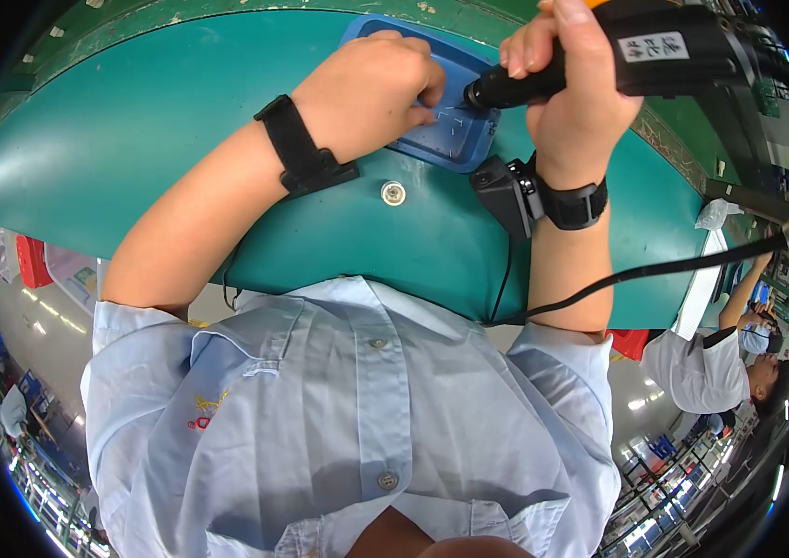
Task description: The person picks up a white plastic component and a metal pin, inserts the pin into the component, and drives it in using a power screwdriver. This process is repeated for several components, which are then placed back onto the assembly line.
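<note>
My right hand (585, 98) is wrapped round a black electric screwdriver (692, 67), whose narrow tip points left over a shallow blue tray (469, 160). A few tiny pale pieces, perhaps screws, lie on the tray's floor; they are too small to name surely. My left hand (381, 79) reaches over the tray with fingers curled and the thumb close to the forefinger. Whatever it pinches, if anything, is hidden. On the green table nearer to me sits a small round metallic piece (394, 192), touched by neither hand.
The green table mat (180, 121) spreads to both sides. A black cable (655, 274) crosses my right forearm. Black straps circle both wrists, the right one bearing a small camera (509, 195). Another person (702, 372) is at the right, beyond the table.
</note>
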Tool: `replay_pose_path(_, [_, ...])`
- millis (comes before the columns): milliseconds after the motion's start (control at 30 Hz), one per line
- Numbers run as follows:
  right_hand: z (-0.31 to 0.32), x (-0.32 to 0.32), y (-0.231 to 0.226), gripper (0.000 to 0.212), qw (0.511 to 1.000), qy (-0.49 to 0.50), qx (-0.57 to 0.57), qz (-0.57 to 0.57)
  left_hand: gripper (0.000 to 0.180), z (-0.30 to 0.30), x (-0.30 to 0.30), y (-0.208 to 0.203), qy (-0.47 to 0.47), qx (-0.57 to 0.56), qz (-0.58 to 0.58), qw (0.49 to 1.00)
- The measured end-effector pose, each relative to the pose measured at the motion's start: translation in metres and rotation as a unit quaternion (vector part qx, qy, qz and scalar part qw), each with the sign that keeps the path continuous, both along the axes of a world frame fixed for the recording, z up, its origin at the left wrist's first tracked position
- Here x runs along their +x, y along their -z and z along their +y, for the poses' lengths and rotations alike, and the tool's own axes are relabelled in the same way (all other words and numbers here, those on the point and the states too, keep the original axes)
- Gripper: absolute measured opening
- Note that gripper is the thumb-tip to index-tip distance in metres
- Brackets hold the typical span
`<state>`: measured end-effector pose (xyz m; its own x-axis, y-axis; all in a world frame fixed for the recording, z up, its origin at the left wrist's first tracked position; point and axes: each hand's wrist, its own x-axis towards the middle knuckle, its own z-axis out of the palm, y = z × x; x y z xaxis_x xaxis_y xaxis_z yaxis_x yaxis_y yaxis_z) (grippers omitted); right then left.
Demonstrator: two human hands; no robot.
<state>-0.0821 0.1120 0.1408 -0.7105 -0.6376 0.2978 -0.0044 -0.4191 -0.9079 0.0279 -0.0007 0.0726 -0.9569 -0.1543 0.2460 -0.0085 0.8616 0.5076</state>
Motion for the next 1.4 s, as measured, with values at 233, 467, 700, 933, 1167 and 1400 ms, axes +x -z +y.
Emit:
replay_pose_path(233, [0.012,-0.013,-0.001,0.028,0.993,-0.05,-0.027,0.102,0.014,0.001,-0.014,0.006,0.006,0.073,0.053,0.996])
replay_pose_path(467, [0.027,-0.011,-0.018,0.028,0.986,-0.106,-0.102,0.08,0.015,0.002,-0.008,-0.001,0.019,0.216,0.042,0.975])
replay_pose_path(700, [0.045,-0.012,-0.039,0.041,0.941,-0.285,-0.175,0.053,0.019,0.01,0.013,-0.012,0.069,0.401,0.019,0.913])
replay_pose_path(933, [0.049,-0.004,-0.05,0.051,0.894,-0.43,-0.055,0.114,0.033,0.037,0.061,-0.007,0.0,0.306,0.098,0.947])
replay_pose_path(1167, [0.049,0.018,-0.01,0.049,0.948,-0.296,-0.072,0.09,0.025,0.054,0.064,0.022,-0.036,0.337,0.016,0.941])
replay_pose_path(1400, [0.054,0.038,-0.029,0.045,0.965,-0.199,0.091,0.145,0.02,0.057,0.06,0.012,-0.061,0.327,-0.023,0.943])
